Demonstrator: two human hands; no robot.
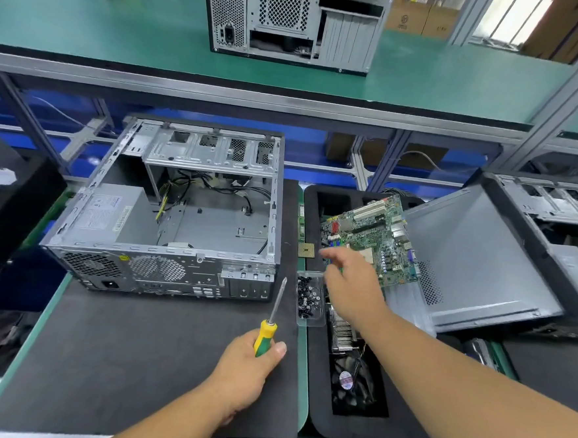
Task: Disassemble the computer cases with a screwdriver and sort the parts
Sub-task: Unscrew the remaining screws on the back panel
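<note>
Yellow and green plastic fills my left hand point(248, 359): my fingers are curled tight round the handle of the yellow-and-green screwdriver point(271, 320), thumb up along it, the steel shaft tilting up and away toward the open grey metal computer case point(175, 211). That case lies on its side on the dark grey work mat point(128, 351), side panel off, with a silver power supply box point(110, 211) in its near-left corner and loose black cables point(214, 188) at the back.

My right hand point(348, 284) reaches over the small clear plastic tray of dark screws point(309, 300), fingers bent downward; the motion blur keeps me from telling whether they pinch anything. Just past it the green motherboard point(372, 236) leans tilted in the black foam sorting tray point(321, 423). A small gold-coloured square processor chip point(306, 249) sits just left of the board. Nearer me in the same foam tray lies a black cooling fan with metal heatsink fins point(350, 370). The detached grey metal side panel point(479, 259) leans to the right. A second grey computer case point(295, 17) stands upright on the green upper shelf point(105, 38).
</note>
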